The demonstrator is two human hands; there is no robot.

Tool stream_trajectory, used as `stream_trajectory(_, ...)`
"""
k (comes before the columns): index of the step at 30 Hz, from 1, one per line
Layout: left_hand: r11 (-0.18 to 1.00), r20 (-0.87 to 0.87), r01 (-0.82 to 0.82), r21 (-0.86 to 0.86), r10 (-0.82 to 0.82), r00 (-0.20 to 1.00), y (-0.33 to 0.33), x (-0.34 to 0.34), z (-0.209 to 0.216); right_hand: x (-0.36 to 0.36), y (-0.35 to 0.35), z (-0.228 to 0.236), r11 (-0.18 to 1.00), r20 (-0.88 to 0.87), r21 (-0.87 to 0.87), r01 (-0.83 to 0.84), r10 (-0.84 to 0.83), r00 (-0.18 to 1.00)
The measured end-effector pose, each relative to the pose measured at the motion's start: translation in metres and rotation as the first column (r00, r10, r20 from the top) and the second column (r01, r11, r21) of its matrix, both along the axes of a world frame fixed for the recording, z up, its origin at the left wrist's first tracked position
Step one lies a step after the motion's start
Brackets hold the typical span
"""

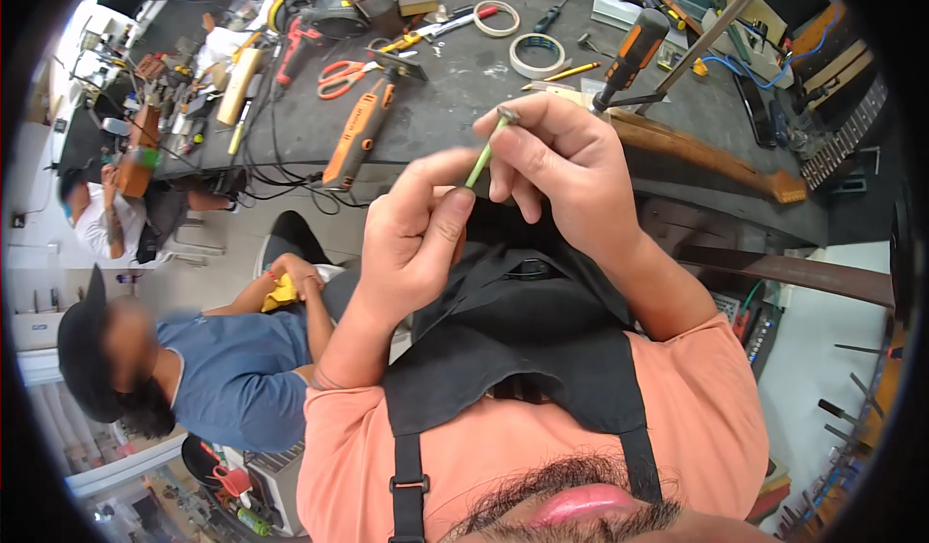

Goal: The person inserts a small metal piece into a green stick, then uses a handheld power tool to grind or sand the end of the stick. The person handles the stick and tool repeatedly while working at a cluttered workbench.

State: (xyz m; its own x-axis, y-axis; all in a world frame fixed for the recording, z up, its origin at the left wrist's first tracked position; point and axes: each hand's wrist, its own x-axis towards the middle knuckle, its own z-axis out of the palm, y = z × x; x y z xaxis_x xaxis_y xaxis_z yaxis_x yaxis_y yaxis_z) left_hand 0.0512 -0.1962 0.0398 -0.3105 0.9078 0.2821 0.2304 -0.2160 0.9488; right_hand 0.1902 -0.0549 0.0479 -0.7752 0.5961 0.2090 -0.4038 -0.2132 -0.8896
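A thin green stick with a small grey, metal-looking head is held up between my two hands, tilted with its head up and to the right. My left hand pinches the lower end between thumb and index finger. Just under the head, my right hand grips the upper part with thumb and fingers. Both hands are in front of the workbench edge, above my black apron. What exactly the grey head is cannot be made out.
On the dark workbench lie an orange-handled hammer, red scissors, tape rolls and a pencil. An orange-black screwdriver and a long wooden neck are at right. A person in blue sits close at left.
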Motion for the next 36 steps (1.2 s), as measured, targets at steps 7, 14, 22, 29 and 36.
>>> stream_trajectory(7,0.998,0.263,0.028,-0.052,-0.013,0.965,0.012,0.0,-0.002,-0.013,0.019,-0.016,0.999,0.082,0.049,0.016,-0.02,0.996)
stream_trajectory(14,0.997,0.302,0.02,-0.069,0.002,0.953,0.01,-0.01,-0.016,-0.027,0.025,-0.032,0.994,0.099,0.072,0.077,-0.084,0.992)
stream_trajectory(22,0.996,0.385,0.018,-0.083,0.015,0.923,0.009,-0.018,-0.021,-0.038,0.023,-0.041,0.973,0.088,0.169,0.155,-0.172,0.981)
stream_trajectory(29,0.998,0.49,0.038,-0.053,-0.007,0.872,0.003,-0.027,-0.043,-0.042,0.027,-0.051,0.923,0.134,0.367,0.117,-0.177,0.975)
stream_trajectory(36,0.991,0.539,-0.116,-0.073,0.137,0.831,0.009,-0.025,-0.061,-0.058,0.028,-0.068,0.75,0.157,0.66,0.046,-0.198,0.967)
